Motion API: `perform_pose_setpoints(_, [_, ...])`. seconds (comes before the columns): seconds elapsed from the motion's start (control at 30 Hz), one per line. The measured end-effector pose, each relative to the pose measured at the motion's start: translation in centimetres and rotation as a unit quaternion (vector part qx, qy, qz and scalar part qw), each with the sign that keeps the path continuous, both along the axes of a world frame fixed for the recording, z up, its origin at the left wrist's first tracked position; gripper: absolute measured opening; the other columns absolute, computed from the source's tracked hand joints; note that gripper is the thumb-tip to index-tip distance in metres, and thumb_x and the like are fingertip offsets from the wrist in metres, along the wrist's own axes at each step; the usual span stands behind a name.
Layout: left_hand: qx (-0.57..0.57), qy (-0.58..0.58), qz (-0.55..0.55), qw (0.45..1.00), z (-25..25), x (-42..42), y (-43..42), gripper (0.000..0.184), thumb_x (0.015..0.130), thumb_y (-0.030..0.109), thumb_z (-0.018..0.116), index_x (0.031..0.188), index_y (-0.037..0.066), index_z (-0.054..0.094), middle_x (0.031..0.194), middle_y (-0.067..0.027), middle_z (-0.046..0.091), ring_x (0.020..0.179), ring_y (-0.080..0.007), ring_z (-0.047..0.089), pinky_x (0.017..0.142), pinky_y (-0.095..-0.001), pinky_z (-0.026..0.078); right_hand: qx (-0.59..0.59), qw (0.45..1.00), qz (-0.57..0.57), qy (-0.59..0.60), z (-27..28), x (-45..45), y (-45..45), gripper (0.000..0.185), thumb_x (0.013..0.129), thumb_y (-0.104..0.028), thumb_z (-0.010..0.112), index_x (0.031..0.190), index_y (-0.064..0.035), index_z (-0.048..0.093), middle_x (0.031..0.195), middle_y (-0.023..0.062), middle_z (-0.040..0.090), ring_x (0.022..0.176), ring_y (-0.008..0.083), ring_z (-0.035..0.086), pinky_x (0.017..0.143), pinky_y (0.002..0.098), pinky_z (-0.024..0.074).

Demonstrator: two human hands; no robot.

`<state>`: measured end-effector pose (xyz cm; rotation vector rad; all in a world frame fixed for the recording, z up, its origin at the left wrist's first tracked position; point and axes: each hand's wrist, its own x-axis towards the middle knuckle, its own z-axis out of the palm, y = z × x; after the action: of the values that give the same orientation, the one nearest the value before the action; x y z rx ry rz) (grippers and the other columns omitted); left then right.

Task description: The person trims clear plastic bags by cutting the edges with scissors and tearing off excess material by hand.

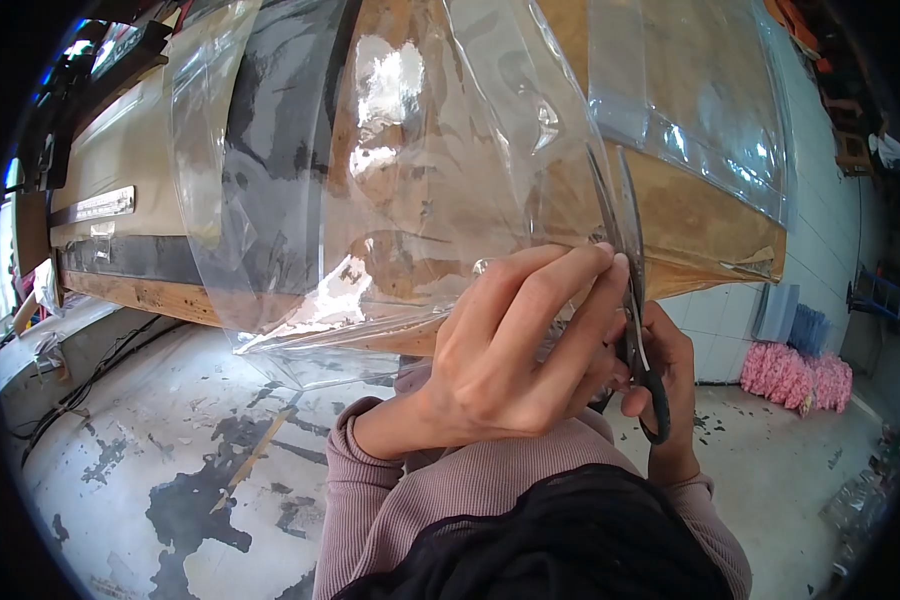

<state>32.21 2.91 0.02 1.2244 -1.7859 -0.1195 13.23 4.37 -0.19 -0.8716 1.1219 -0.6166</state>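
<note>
Left hand [518, 348]: fingers bent, grip unclear | right hand [667, 352]: curled (partly hidden)

The clear plastic sheet [420, 200] is glossy and creased, drooping over the near edge of the worktop [165, 305], a band of scuffed, matt wood. The scissors [635, 260] pair smooth metal blades with shiny black handles; the ruler [93, 206] near the left edge looks metallic.

Clear plastic [410, 200] covers the table's [690, 200] middle and droops past its near edge, blocking the way; before the table's left end, a hand could pass above the cables [100, 373]
</note>
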Motion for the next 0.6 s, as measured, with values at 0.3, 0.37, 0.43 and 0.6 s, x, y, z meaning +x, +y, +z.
perform_pose_setpoints(0.3, [-0.008, 0.003, -0.005, 1.000, -0.13, -0.03, -0.11, 0.054, 0.042, 0.005, 0.055, 0.094, -0.001, 0.070, 0.095, -0.0137, 0.062, 0.078, -0.0247, 0.063, 0.065, -0.0311, 0.053, -0.022, 0.999, 0.001, 0.035, 0.62, 0.92, -0.46, 0.083, 0.046, -0.058, 0.084, 0.097, -0.0017, 0.051, 0.080, -0.0022, 0.049, 0.064, 0.0051, 0.041, 0.055, 0.0189, 0.0324])
perform_pose_setpoints(0.37, [-0.008, 0.005, -0.003, 1.000, -0.19, -0.09, -0.09, 0.054, 0.042, 0.005, 0.055, 0.094, -0.001, 0.070, 0.095, -0.0136, 0.062, 0.078, -0.0249, 0.063, 0.066, -0.0312, 0.053, -0.027, 0.999, 0.003, 0.037, 0.55, 0.83, -0.46, 0.083, 0.046, -0.058, 0.083, 0.097, -0.0018, 0.051, 0.081, -0.0021, 0.049, 0.064, 0.0052, 0.041, 0.055, 0.0191, 0.0321])
perform_pose_setpoints(0.43, [-0.006, 0.005, -0.002, 1.000, -0.17, -0.12, -0.08, 0.054, 0.043, 0.005, 0.056, 0.095, -0.001, 0.070, 0.095, -0.0136, 0.062, 0.078, -0.0251, 0.063, 0.066, -0.0313, 0.053, -0.041, 0.998, 0.011, 0.035, 0.04, 0.40, -0.25, 0.082, 0.047, -0.056, 0.083, 0.099, -0.0015, 0.051, 0.082, -0.0015, 0.050, 0.065, 0.0050, 0.041, 0.055, 0.0190, 0.0324])
perform_pose_setpoints(0.6, [-0.003, 0.005, -0.001, 1.000, -0.10, -0.17, -0.18, 0.054, 0.043, 0.005, 0.056, 0.095, -0.001, 0.070, 0.096, -0.0136, 0.062, 0.079, -0.0254, 0.063, 0.067, -0.0318, 0.053, -0.053, 0.998, -0.016, 0.024, -0.02, 0.87, 0.01, 0.080, 0.051, -0.050, 0.083, 0.105, -0.0008, 0.050, 0.085, -0.0007, 0.053, 0.064, 0.0042, 0.041, 0.054, 0.0184, 0.0326])
